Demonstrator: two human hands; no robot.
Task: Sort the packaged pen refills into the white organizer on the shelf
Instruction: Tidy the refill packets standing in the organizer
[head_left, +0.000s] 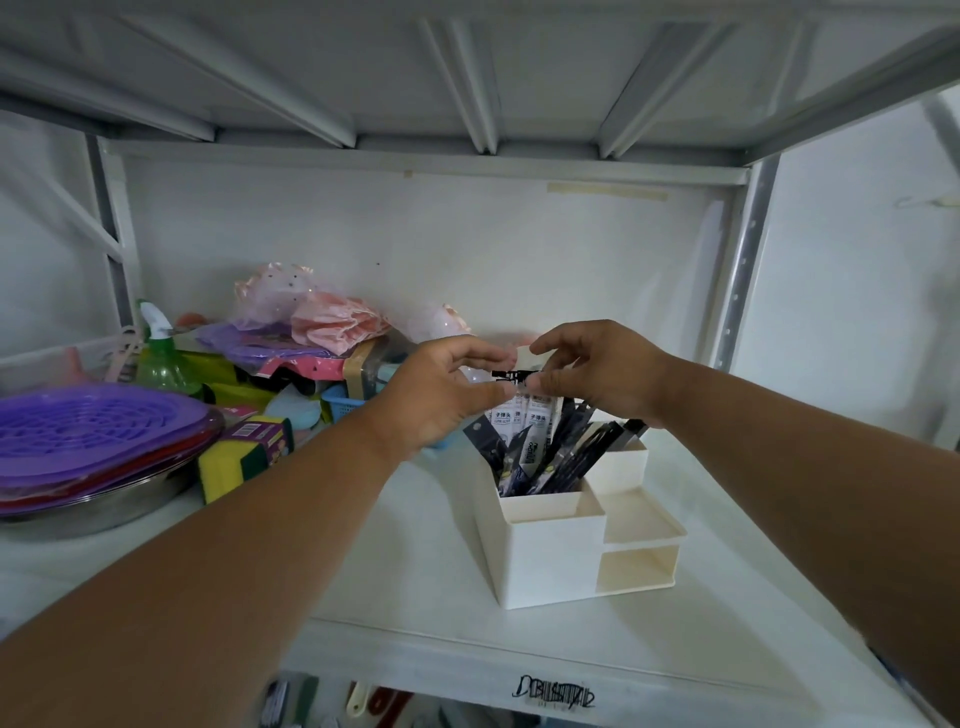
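Note:
A white organizer (550, 556) stands on the shelf, right of centre. Its tall back compartment holds several packaged pen refills (550, 452), black and white packs standing upright and fanned out. Above it, my left hand (441, 395) and my right hand (597, 374) meet over the tops of the white refill packs (519, 410). Both hands pinch the top edges of these packs between thumb and fingers. The packs' lower ends sit inside the compartment. The organizer's front compartments and its lower drawer slot show nothing inside.
Left on the shelf sit a purple strainer (98, 431) on a metal bowl, packed sponges (244, 447), a green spray bottle (161, 353) and pink bags (317, 317). The shelf post (743, 270) rises at the right. The shelf edge (519, 670) is in front.

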